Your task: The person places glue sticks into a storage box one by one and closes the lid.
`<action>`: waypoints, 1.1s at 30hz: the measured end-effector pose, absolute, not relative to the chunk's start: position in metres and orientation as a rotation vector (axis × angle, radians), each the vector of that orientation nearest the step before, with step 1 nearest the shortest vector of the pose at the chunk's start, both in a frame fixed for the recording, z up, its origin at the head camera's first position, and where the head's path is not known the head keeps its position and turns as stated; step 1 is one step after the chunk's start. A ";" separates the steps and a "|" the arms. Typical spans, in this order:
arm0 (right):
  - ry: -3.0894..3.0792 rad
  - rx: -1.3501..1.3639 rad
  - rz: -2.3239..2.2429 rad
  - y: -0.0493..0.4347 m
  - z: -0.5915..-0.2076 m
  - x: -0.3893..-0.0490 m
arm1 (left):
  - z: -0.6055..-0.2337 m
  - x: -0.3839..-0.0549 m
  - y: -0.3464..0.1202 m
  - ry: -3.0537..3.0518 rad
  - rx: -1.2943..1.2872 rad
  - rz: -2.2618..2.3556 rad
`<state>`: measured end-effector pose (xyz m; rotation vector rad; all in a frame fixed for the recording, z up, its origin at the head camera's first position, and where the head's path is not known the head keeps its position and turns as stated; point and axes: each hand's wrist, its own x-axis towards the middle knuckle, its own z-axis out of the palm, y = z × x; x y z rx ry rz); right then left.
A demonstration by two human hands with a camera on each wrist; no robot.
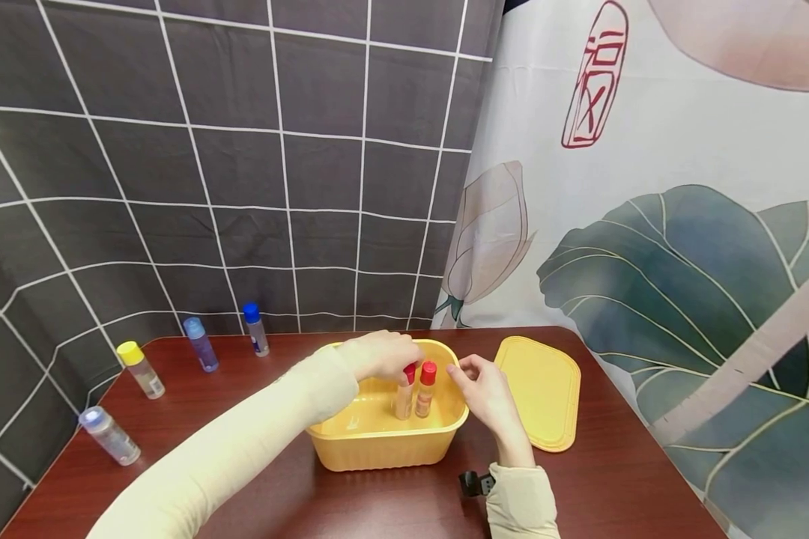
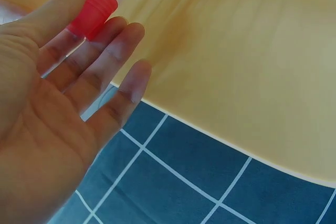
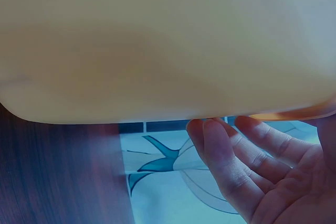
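Observation:
My left hand [image 1: 383,354] reaches over a yellow plastic box [image 1: 377,451], its thumb and fingers pinching the red cap of a small bottle [image 2: 92,9]. That bottle stands upright inside, its lower part visible below the hand in the head view. Beside it is a second red-capped bottle [image 1: 425,393], also upright in the box. At the right end, my right hand [image 1: 488,389] pinches the box's rim between thumb and fingers. The right wrist view shows its fingertips [image 3: 218,140] at the edge, partly hidden by the box wall.
A yellow lid [image 1: 539,393] lies flat to the right. On the left stand a yellow-capped bottle [image 1: 141,370], a pale-blue-capped clear bottle [image 1: 111,438], a blue bottle [image 1: 202,346] and a dark-blue-capped bottle [image 1: 256,331]. Curtains hang behind the brown table [image 1: 297,498].

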<state>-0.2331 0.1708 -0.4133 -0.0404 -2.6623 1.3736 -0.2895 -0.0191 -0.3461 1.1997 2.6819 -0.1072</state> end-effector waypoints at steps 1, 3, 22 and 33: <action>-2.662 -0.042 1.379 0.171 -0.413 -0.233 | -0.346 -0.289 -0.019 2.685 1.203 -0.109; -2.663 -0.045 1.390 0.170 -0.413 -0.233 | -0.347 -0.289 -0.019 2.689 1.217 -0.124; -2.661 -0.050 1.405 0.170 -0.412 -0.233 | -0.346 -0.286 -0.027 2.716 1.145 -0.072; -2.664 -0.041 1.367 0.170 -0.414 -0.235 | -0.333 -0.260 -0.060 2.805 0.919 0.305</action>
